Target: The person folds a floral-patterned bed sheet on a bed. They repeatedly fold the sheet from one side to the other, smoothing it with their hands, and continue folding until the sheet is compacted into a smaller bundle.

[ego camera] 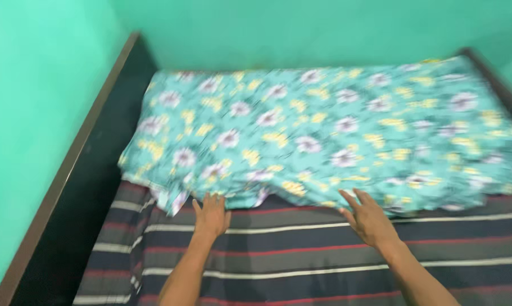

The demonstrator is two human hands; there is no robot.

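A teal bedsheet with white and yellow flowers (324, 124) lies spread over the far part of a bed. Its near edge is rumpled and rests on a dark striped mattress cover (301, 255) with red and white lines. My left hand (212, 214) lies flat with fingers apart, fingertips touching the sheet's near edge. Further right, my right hand (368, 216) also lies flat with spread fingers at that same edge. Neither hand grips anything. The picture is blurred by motion.
Green walls (35, 113) stand to the left and behind the bed. A dark wooden bed frame (69, 164) runs along the left side, with a dark gap between it and the mattress. Another frame rail (496, 79) shows at the far right.
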